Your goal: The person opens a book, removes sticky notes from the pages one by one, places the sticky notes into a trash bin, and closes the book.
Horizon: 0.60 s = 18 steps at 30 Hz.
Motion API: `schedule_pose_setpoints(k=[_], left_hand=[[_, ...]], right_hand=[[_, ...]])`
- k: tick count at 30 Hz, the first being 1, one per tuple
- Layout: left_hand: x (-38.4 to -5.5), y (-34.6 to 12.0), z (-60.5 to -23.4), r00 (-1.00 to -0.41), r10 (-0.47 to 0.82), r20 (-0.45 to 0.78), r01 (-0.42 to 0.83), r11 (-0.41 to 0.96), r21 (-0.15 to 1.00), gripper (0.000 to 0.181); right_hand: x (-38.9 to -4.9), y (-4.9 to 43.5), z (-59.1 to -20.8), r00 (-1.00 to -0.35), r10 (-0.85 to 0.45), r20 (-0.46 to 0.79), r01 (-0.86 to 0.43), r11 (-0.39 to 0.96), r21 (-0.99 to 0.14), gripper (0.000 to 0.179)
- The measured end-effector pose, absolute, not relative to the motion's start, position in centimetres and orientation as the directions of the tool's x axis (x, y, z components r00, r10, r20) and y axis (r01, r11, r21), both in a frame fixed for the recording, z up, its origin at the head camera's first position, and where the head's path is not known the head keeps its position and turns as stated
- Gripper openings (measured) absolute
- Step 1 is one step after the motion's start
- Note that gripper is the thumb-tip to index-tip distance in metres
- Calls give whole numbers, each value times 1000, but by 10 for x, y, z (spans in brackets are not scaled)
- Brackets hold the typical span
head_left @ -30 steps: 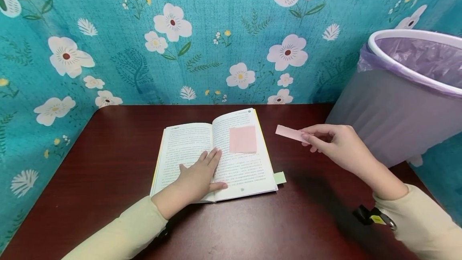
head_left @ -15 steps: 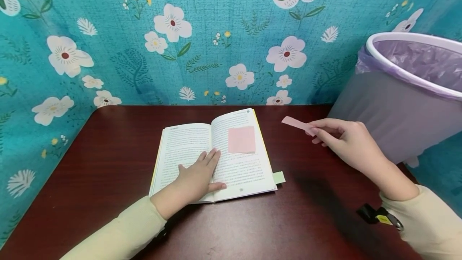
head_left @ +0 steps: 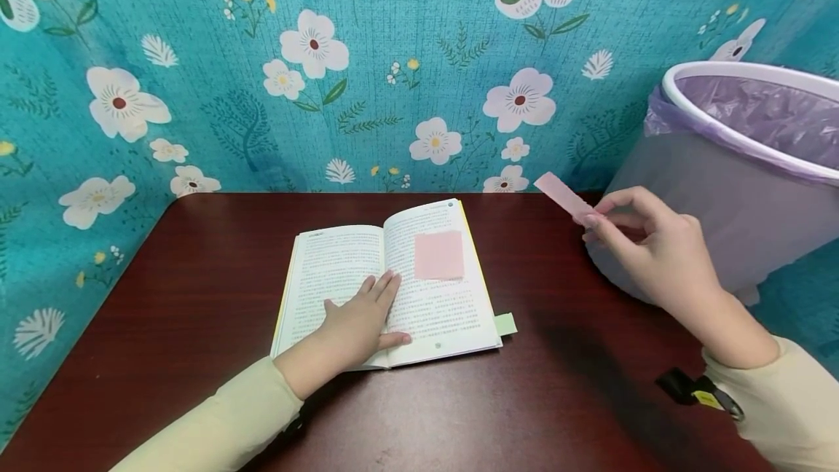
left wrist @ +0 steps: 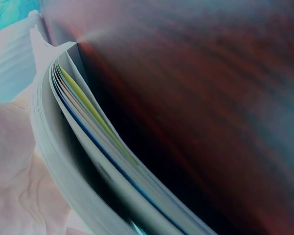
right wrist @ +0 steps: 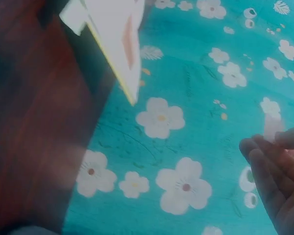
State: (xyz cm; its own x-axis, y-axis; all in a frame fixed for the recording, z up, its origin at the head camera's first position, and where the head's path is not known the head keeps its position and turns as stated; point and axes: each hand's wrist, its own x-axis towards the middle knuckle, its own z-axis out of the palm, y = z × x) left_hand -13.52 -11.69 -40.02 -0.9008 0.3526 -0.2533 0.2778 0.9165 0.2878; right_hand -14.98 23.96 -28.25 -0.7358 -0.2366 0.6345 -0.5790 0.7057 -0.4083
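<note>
An open book lies on the dark red table, with a pink square of paper on its right page. A pale green tab sticks out from the book's lower right edge. My left hand rests flat across the inner fold, fingers spread; in the left wrist view the book's page edges rise beside the palm. Between thumb and fingertips my right hand pinches a narrow pink paper strip, held up in the air right of the book. The right wrist view shows that strip pale and blurred.
A grey trash bin with a purple liner bag stands at the right, just behind my right hand. Teal flowered cloth hangs behind the far edge of the table.
My right hand has moved right and upward toward the bin, carrying the pink strip, which now tilts more steeply. The left hand and the book stay in place.
</note>
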Motion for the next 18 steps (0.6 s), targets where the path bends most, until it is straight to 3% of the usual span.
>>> schedule_pose_setpoints(k=[8,13,15,18], left_hand=[[-135,-115,-400,-900,353,-254,276,915,295,93],[-135,-115,-401,-901,350,-255,273,917,291,93],[-135,-115,-401,-902,349,-254,275,918,288,93],[-135,-115,-402,-901,350,-255,277,919,282,94]], right_hand=[[-149,258,-257,-693,-159,703,-591,684,-428,17],[-155,270,-250,-622,-69,780,-616,658,-433,10],[-157,276,-248,-606,-6,795,-626,621,-472,12],[-160,287,-245,-646,152,748,-588,525,-615,15]])
